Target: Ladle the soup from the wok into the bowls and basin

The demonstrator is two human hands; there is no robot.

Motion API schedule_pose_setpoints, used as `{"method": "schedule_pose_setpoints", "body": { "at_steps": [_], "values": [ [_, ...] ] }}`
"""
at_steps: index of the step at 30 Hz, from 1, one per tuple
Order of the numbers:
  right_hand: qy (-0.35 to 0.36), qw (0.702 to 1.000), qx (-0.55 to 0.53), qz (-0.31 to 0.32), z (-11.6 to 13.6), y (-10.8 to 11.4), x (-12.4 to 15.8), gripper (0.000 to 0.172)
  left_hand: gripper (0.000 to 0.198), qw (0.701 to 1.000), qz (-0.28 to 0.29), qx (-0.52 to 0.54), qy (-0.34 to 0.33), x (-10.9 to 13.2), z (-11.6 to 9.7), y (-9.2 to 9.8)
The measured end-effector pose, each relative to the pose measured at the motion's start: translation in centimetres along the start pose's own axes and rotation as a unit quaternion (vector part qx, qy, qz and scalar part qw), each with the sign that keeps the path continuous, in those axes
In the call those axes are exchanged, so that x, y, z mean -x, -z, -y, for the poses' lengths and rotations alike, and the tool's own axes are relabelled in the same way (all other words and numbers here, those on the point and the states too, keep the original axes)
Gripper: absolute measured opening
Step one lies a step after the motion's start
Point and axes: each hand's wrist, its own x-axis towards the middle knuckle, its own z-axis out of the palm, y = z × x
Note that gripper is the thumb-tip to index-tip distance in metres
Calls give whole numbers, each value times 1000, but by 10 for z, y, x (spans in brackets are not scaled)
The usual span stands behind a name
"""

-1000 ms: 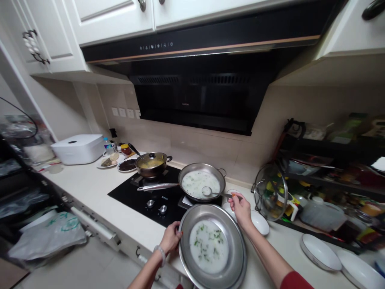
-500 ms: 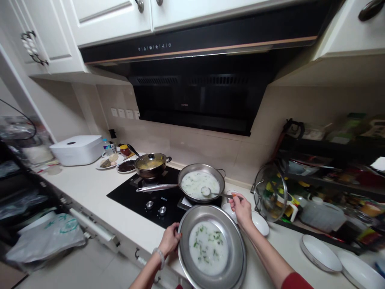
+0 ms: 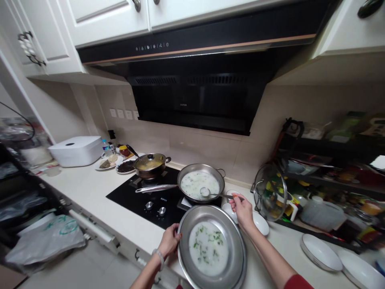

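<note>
My left hand [image 3: 170,240] grips the left rim of a wide steel basin [image 3: 234,245], which holds white soup with green bits [image 3: 208,249]. My right hand [image 3: 241,208] is closed round the handle of a ladle [image 3: 205,192]. The ladle's bowl rests in the white soup inside a steel frying pan [image 3: 222,185], near the pan's right side. That pan sits on the right of the black hob [image 3: 138,200], just beyond the basin. At the hob's back left stands a lidded pot [image 3: 150,165] with yellowish food.
White bowls [image 3: 261,223] stand right of the pan, partly behind my right hand. A glass lid [image 3: 270,192] leans by a crowded rack. More white dishes [image 3: 321,252] lie at the right. Plates of food [image 3: 125,166] and a white box [image 3: 76,151] are left.
</note>
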Motion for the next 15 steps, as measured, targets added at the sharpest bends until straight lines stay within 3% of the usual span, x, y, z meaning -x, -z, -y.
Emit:
{"method": "schedule_pose_setpoints", "body": {
  "at_steps": [15],
  "values": [
    [-1,1000,-5,6,0,3,0,40,31,1000,3,10,-6,1,3,-1]
  ]
}}
